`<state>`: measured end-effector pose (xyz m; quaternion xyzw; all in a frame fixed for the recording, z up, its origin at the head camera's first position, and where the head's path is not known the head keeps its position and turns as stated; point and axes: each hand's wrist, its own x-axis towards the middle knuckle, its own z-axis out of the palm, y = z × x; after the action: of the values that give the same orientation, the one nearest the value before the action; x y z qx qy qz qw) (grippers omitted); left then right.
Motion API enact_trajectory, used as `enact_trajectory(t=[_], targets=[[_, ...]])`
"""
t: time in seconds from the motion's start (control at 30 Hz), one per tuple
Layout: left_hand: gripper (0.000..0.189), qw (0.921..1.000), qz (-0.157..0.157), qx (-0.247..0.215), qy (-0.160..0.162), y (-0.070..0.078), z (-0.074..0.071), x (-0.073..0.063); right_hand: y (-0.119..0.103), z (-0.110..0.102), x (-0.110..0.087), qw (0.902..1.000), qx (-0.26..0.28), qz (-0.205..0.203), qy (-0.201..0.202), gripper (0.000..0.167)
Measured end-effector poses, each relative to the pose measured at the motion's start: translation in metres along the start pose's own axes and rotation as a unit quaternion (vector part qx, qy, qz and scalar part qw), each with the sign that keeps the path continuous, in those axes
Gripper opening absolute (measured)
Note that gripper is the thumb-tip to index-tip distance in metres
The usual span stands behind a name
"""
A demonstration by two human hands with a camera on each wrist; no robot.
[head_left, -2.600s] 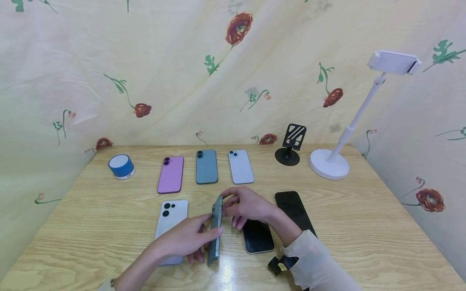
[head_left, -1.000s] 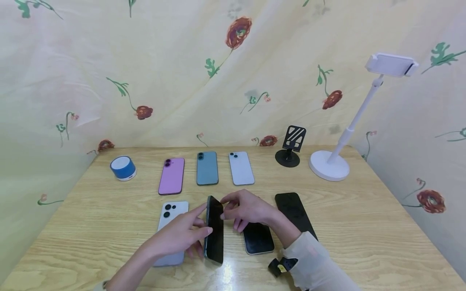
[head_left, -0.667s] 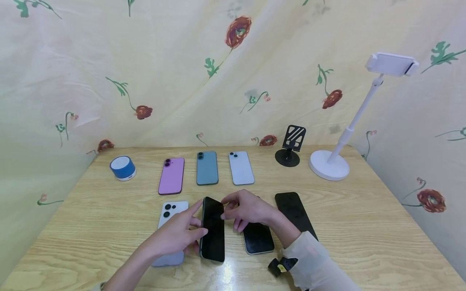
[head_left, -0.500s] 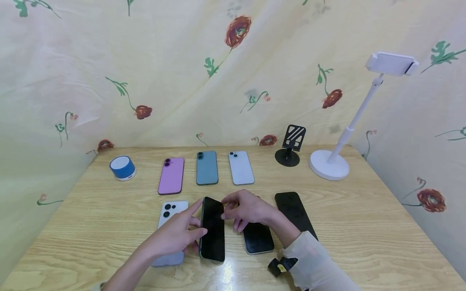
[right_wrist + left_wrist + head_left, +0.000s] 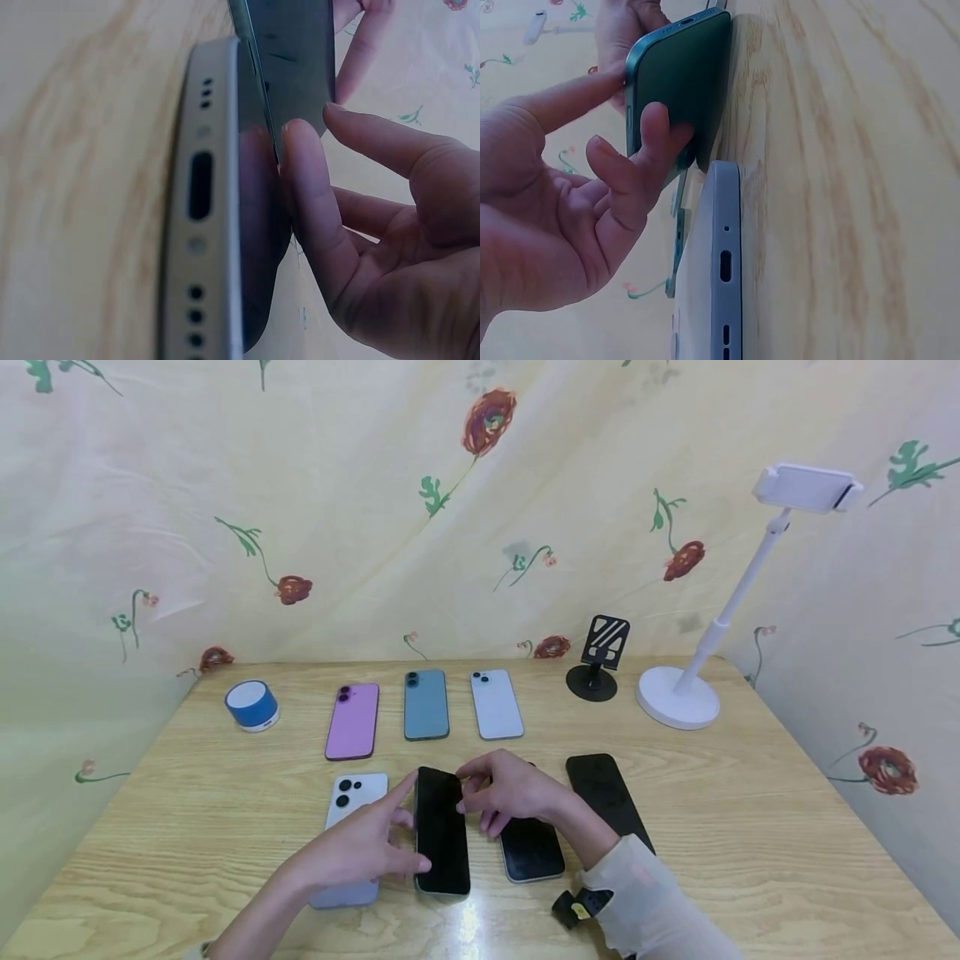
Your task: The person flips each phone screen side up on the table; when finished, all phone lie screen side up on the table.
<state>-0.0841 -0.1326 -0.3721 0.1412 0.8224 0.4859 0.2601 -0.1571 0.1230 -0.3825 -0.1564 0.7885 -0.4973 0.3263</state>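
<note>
A smartphone (image 5: 442,835) with a black screen and green back sits between both hands at the middle front. It tilts, its left edge raised and its right edge low by the table. My left hand (image 5: 367,843) holds it at the left edge, index finger at the top corner and thumb over the screen side. In the left wrist view the green back (image 5: 682,82) shows beside that hand's curled fingers. My right hand (image 5: 510,785) holds the upper right edge between thumb and fingertips. It overlaps a second black-screened phone (image 5: 532,850) lying flat.
A pale phone (image 5: 347,895) lies face down under my left hand, a larger black phone (image 5: 607,793) beside my right. Pink (image 5: 352,722), blue (image 5: 426,706) and white (image 5: 497,704) phones line the back. Beyond stand a blue speaker (image 5: 252,704), a black stand (image 5: 592,681) and a white stand (image 5: 678,697).
The phone has turned from standing nearly on edge to screen up, tilting down rightwards. My left thumb has slid lower along it. The right hand has stayed nearly in place.
</note>
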Motion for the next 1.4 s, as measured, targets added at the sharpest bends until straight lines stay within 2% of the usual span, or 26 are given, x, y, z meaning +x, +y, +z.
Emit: enact_trajectory(t=[0.1,0.2,0.43,0.67,0.9,1.13,1.2,1.4], targets=[[0.125,0.9999,0.001,0.002,-0.016,-0.001,-0.001,-0.001,0.000,0.000,0.000,1.0000,-0.003,0.002,0.004,0.058],[0.130,0.9999,-0.002,0.002,-0.015,-0.002,-0.001,0.000,-0.001,0.000,0.000,1.0000,-0.004,0.003,0.006,0.059],[0.131,0.9998,0.008,0.004,-0.015,-0.004,0.000,0.003,-0.001,0.000,0.000,0.9999,-0.003,0.007,0.009,0.061],[0.132,0.9993,0.002,0.037,-0.009,-0.007,0.002,0.007,0.000,-0.001,0.001,0.9999,-0.002,0.008,0.010,0.061],[0.131,0.9980,-0.014,0.062,-0.002,-0.006,0.002,0.008,0.000,-0.001,0.001,1.0000,0.002,0.003,0.008,0.062],[0.117,0.9920,-0.034,0.121,0.010,-0.007,0.004,0.014,0.001,0.000,0.001,0.9999,0.001,0.002,0.012,0.063],[0.116,0.9910,-0.044,0.126,0.012,-0.007,0.004,0.016,0.001,0.000,0.001,0.9999,0.000,0.002,0.012,0.063],[0.116,0.9920,-0.043,0.118,0.016,-0.006,0.005,0.015,0.001,0.000,0.001,0.9999,0.000,-0.001,0.015,0.062]])
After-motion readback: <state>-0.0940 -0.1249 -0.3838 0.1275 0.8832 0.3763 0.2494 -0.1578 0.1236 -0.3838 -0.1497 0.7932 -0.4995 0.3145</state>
